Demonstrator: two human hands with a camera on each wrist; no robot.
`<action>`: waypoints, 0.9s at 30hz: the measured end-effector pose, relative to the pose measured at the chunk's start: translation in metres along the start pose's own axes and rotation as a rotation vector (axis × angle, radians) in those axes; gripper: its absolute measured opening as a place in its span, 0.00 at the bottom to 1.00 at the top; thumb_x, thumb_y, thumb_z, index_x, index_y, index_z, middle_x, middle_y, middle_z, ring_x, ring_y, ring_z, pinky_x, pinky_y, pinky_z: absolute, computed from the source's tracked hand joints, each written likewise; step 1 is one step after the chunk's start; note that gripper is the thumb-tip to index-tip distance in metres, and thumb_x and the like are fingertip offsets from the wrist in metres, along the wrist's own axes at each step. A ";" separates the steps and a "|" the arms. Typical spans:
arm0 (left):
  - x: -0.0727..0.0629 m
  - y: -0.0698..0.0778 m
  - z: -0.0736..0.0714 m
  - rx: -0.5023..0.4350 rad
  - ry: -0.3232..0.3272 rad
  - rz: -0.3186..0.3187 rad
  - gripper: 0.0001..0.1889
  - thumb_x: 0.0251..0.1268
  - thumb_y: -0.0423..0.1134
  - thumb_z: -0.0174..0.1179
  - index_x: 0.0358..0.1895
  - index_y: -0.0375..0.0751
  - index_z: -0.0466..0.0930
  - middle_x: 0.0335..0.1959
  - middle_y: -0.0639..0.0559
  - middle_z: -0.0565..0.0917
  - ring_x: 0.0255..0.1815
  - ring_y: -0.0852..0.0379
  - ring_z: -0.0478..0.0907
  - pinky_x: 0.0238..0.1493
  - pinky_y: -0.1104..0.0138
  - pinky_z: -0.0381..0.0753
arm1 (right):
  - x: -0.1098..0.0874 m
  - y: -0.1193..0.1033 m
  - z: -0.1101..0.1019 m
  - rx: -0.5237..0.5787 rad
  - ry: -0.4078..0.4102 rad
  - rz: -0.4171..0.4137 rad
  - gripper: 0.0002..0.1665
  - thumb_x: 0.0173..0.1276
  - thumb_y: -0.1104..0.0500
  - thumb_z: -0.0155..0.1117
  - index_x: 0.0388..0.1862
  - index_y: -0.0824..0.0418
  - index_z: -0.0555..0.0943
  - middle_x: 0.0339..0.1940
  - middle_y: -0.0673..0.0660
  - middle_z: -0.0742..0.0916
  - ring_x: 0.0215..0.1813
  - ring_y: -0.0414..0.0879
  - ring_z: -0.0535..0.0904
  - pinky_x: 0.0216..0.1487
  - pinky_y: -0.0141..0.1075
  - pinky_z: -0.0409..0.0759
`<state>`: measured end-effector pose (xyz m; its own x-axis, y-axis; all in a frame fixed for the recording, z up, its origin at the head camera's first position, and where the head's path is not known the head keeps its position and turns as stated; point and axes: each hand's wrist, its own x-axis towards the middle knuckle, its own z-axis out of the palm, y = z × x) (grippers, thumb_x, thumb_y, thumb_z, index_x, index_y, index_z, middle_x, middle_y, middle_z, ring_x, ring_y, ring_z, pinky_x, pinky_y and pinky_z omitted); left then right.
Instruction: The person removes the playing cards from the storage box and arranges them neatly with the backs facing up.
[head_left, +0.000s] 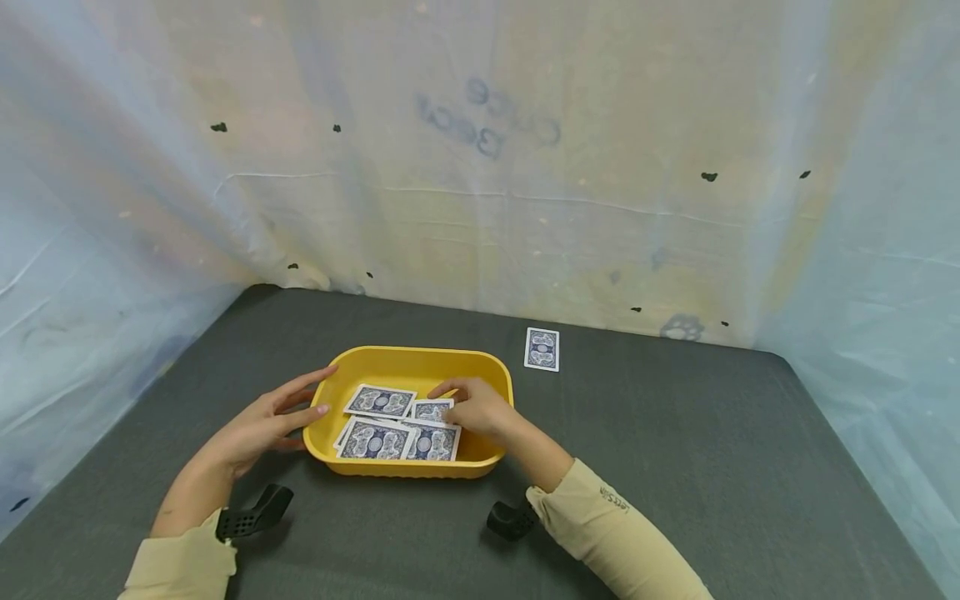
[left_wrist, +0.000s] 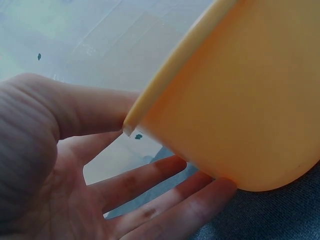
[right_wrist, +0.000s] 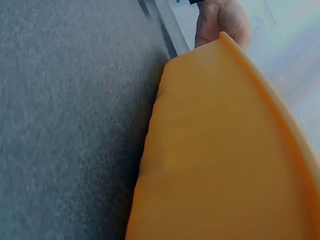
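A yellow plastic tub stands on the dark table, with several blue-and-white-backed playing cards lying face down inside. My left hand holds the tub's left end: the thumb lies over the rim, and in the left wrist view the other fingers spread against the outer wall. Reaching over the right side, my right hand has its thumb and index finger at the edges of one playing card in the tub. That hand's own fingers are hidden in the right wrist view behind the tub wall.
Another face-down card lies on the table behind and right of the tub. Pale plastic sheeting hangs along the back and both sides. Dark wrist-worn devices sit near the tub's front.
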<state>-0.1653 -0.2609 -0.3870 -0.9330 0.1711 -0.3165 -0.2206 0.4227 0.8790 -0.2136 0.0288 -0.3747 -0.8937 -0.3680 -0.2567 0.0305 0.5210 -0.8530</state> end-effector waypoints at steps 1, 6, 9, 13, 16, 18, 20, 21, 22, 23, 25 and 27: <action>0.000 0.000 0.000 -0.001 -0.001 0.000 0.40 0.69 0.53 0.56 0.78 0.58 0.43 0.76 0.31 0.44 0.72 0.29 0.52 0.54 0.42 0.76 | 0.000 -0.001 -0.001 0.005 0.012 -0.012 0.17 0.60 0.72 0.62 0.48 0.61 0.84 0.35 0.58 0.78 0.35 0.46 0.71 0.31 0.30 0.71; 0.000 0.000 0.000 0.001 -0.001 -0.010 0.41 0.68 0.53 0.57 0.78 0.58 0.43 0.77 0.32 0.43 0.72 0.28 0.50 0.55 0.41 0.75 | -0.003 -0.005 -0.008 -0.043 0.084 -0.122 0.18 0.63 0.71 0.62 0.51 0.59 0.82 0.43 0.58 0.82 0.39 0.47 0.77 0.37 0.32 0.78; 0.000 0.000 0.000 0.003 -0.002 -0.011 0.41 0.68 0.53 0.57 0.78 0.58 0.43 0.77 0.32 0.43 0.72 0.28 0.50 0.55 0.41 0.75 | -0.005 -0.007 -0.014 -0.100 0.141 -0.193 0.19 0.63 0.69 0.62 0.53 0.58 0.81 0.46 0.58 0.84 0.42 0.49 0.79 0.42 0.36 0.80; -0.001 0.000 -0.001 0.000 -0.005 -0.002 0.40 0.69 0.53 0.56 0.78 0.58 0.43 0.76 0.31 0.44 0.72 0.29 0.51 0.54 0.42 0.76 | -0.005 -0.007 -0.022 -0.100 0.195 -0.219 0.20 0.64 0.68 0.62 0.55 0.55 0.81 0.49 0.59 0.84 0.45 0.51 0.80 0.46 0.40 0.80; -0.001 -0.001 -0.001 -0.004 -0.008 0.004 0.40 0.69 0.52 0.56 0.78 0.58 0.43 0.76 0.31 0.44 0.72 0.29 0.52 0.54 0.43 0.76 | -0.005 -0.006 -0.025 -0.067 0.235 -0.230 0.21 0.65 0.68 0.61 0.56 0.54 0.80 0.52 0.60 0.82 0.45 0.50 0.80 0.45 0.38 0.79; -0.001 -0.001 -0.001 -0.008 -0.009 0.004 0.40 0.69 0.52 0.56 0.78 0.58 0.44 0.76 0.31 0.44 0.72 0.29 0.52 0.55 0.42 0.76 | -0.003 -0.004 -0.027 -0.029 0.266 -0.243 0.21 0.65 0.69 0.61 0.56 0.55 0.80 0.50 0.60 0.83 0.42 0.49 0.79 0.41 0.36 0.78; -0.001 -0.001 -0.001 -0.012 -0.011 0.005 0.40 0.69 0.52 0.56 0.78 0.58 0.44 0.76 0.31 0.44 0.72 0.29 0.52 0.55 0.42 0.76 | -0.002 -0.002 -0.028 0.011 0.298 -0.260 0.21 0.64 0.69 0.61 0.56 0.56 0.81 0.47 0.60 0.83 0.39 0.48 0.78 0.37 0.33 0.75; -0.001 -0.001 -0.001 -0.013 -0.012 0.007 0.40 0.69 0.52 0.56 0.78 0.58 0.44 0.76 0.31 0.44 0.72 0.29 0.52 0.55 0.42 0.76 | -0.001 -0.001 -0.029 0.033 0.311 -0.264 0.22 0.64 0.70 0.61 0.56 0.56 0.81 0.44 0.60 0.83 0.36 0.48 0.77 0.35 0.32 0.73; -0.001 -0.001 -0.001 -0.012 -0.011 0.008 0.40 0.69 0.52 0.56 0.78 0.58 0.44 0.76 0.31 0.44 0.72 0.29 0.52 0.55 0.42 0.76 | -0.001 0.000 -0.030 0.053 0.326 -0.261 0.22 0.63 0.70 0.61 0.55 0.56 0.81 0.43 0.59 0.84 0.35 0.47 0.76 0.34 0.31 0.72; -0.001 -0.001 -0.001 -0.012 -0.012 0.010 0.40 0.69 0.52 0.56 0.78 0.58 0.44 0.76 0.31 0.44 0.72 0.29 0.52 0.55 0.42 0.76 | -0.001 0.000 -0.031 0.073 0.336 -0.263 0.22 0.63 0.70 0.61 0.55 0.56 0.81 0.42 0.59 0.83 0.34 0.47 0.75 0.33 0.31 0.71; -0.001 -0.001 -0.001 -0.008 -0.010 0.011 0.40 0.69 0.52 0.56 0.78 0.58 0.44 0.76 0.31 0.44 0.72 0.29 0.53 0.54 0.42 0.76 | 0.000 0.002 -0.033 0.101 0.359 -0.269 0.22 0.62 0.70 0.61 0.55 0.57 0.82 0.42 0.59 0.83 0.34 0.46 0.74 0.34 0.31 0.70; -0.001 -0.001 -0.001 -0.003 -0.008 0.012 0.40 0.69 0.52 0.56 0.78 0.58 0.44 0.76 0.31 0.45 0.72 0.29 0.53 0.54 0.43 0.77 | 0.000 0.004 -0.035 0.123 0.378 -0.265 0.22 0.62 0.70 0.61 0.55 0.57 0.82 0.42 0.59 0.83 0.35 0.47 0.73 0.35 0.32 0.70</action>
<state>-0.1645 -0.2628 -0.3874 -0.9332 0.1833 -0.3091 -0.2105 0.4184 0.8835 -0.2290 0.0582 -0.3617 -0.9774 -0.1576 0.1409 -0.1880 0.3433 -0.9202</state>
